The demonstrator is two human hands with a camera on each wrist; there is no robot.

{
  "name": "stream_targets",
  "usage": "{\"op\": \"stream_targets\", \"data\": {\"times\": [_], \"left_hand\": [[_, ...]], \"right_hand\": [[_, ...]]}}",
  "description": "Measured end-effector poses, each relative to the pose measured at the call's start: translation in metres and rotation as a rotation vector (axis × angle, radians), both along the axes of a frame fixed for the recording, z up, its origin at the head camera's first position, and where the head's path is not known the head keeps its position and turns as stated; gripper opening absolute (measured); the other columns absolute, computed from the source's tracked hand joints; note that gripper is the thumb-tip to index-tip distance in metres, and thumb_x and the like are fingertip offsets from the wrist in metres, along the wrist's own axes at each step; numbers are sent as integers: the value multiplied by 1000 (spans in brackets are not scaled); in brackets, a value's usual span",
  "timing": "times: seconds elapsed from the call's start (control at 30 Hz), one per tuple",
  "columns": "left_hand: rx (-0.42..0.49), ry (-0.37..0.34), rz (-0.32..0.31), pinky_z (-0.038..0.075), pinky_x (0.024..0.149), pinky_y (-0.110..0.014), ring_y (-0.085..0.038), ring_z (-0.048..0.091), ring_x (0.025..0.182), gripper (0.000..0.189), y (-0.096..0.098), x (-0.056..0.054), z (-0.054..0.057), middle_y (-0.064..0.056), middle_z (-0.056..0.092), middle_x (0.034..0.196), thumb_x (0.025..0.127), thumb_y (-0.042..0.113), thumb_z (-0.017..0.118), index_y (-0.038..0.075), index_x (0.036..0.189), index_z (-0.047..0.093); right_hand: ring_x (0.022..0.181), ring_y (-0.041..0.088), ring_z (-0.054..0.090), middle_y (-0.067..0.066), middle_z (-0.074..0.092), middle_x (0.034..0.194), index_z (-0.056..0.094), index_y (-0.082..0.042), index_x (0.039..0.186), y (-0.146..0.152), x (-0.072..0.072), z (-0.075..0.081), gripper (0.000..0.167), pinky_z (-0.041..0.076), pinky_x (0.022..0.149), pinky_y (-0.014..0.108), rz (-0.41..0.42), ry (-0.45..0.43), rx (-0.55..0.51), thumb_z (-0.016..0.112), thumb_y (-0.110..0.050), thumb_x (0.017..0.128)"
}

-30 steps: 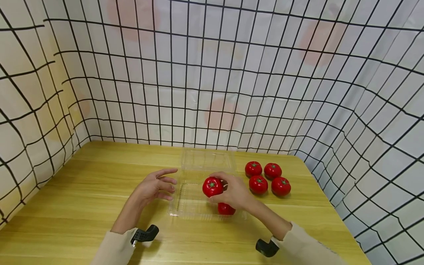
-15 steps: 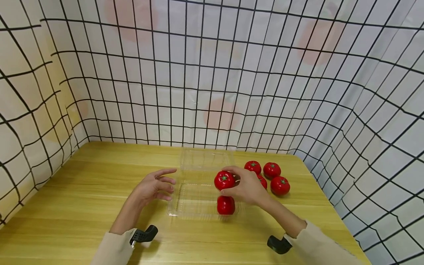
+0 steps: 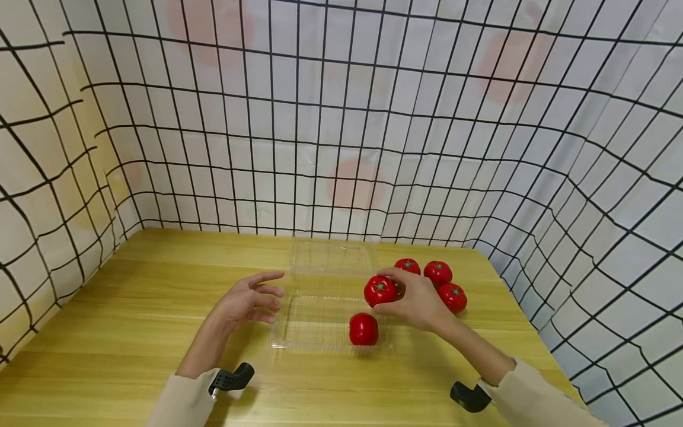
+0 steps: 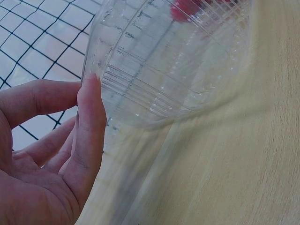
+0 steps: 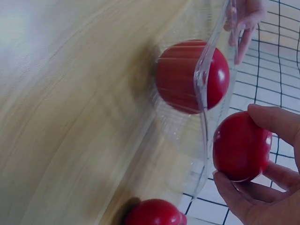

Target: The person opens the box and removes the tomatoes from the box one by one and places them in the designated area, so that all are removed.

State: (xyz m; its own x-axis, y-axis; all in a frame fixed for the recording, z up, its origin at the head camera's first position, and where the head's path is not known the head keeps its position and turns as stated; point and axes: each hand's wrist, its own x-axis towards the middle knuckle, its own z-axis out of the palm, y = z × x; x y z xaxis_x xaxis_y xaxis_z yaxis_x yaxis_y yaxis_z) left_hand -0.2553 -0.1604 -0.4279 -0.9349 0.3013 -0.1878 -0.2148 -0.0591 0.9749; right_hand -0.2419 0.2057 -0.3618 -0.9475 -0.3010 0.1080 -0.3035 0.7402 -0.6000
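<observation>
My right hand [image 3: 418, 299] holds a shiny red tomato [image 3: 380, 290] between thumb and fingertips, over the right side of a clear plastic clamshell box [image 3: 315, 341]. In the right wrist view the gripped tomato [image 5: 242, 146] is up by the box's rim. Another tomato [image 3: 364, 330] sits inside the box in its near right corner, seen partly through the clear wall in the right wrist view. My left hand [image 3: 246, 302] stays at the box's left side with fingers loosely bent. Its fingertips [image 4: 92, 82] are right at the rim in the left wrist view.
Several tomatoes stand together on the wooden table right of the box, such as one tomato [image 3: 438, 273] at the back; my right hand partly hides the group. The box's lid [image 3: 333, 256] lies folded back. A black-gridded white sheet [image 3: 341, 118] surrounds the table.
My right hand has moved to the right with its tomato, from over the box's middle toward the group, uncovering the tomato inside the box. My left hand has hardly moved.
</observation>
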Motion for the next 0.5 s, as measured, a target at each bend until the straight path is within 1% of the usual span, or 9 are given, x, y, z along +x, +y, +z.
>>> {"op": "stream_targets", "data": {"times": [0.07,0.3,0.5], "left_hand": [[2,0,-1,64,67,-34,-16,67,79,76,0,0,0,-16,62,118,88,-8,65,4,157,35],[6,3,-3,64,66,-33,-16,67,79,76,-1,1,0,-15,62,117,88,-8,65,4,157,35],[17,-1,-5,64,66,-33,-17,68,78,76,-1,1,0,-14,63,116,89,-8,65,3,157,34]], "right_hand": [[114,32,66,11,69,128,63,-14,136,4,1,0,66,58,93,52,-8,2,9,89,-32,77],[115,34,65,15,68,127,61,-12,136,15,3,1,67,59,92,53,-26,-5,22,87,-32,78],[113,34,65,16,69,125,62,-11,134,25,2,1,65,59,91,53,-38,18,36,87,-34,79]]}}
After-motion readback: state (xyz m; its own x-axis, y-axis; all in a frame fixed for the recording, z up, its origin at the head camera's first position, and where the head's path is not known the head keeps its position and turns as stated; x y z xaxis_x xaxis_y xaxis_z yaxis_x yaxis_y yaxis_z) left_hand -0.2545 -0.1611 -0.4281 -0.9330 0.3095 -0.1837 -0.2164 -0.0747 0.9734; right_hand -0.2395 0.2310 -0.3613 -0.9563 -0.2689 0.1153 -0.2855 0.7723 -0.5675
